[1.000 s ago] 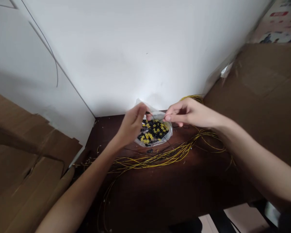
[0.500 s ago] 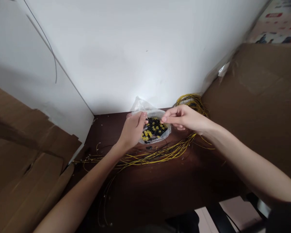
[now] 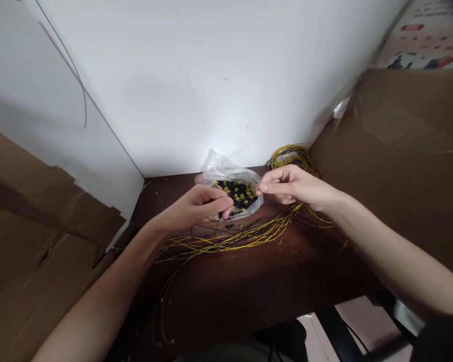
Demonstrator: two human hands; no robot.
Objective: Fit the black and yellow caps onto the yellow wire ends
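Observation:
A clear plastic bag (image 3: 216,162) stands against the white wall, its mouth open toward me. Inside lie many small black and yellow plastic parts (image 3: 241,193). My left hand (image 3: 202,203) is at the bag's front left, thumb and fingers pinched together; whatever is between them is hidden. By the bag's right rim, my right hand (image 3: 287,185) pinches thumb against forefinger, with something tiny at the tips that I cannot make out. One loose black part (image 3: 229,226) rests on the table before the bag. A bundle of yellow and black wires (image 3: 245,242) runs across below both hands.
Coiled yellow and black wires (image 3: 292,155) lie behind my right hand on the dark brown table (image 3: 249,281). Cardboard (image 3: 33,261) stands along the left side, and a large cardboard box (image 3: 411,130) borders the right. A thin wire (image 3: 73,63) hangs at upper left.
My left hand has come down and toward me, from over the bag's left side to its front edge. My right hand has shifted slightly right, widening the gap between the fingertips.

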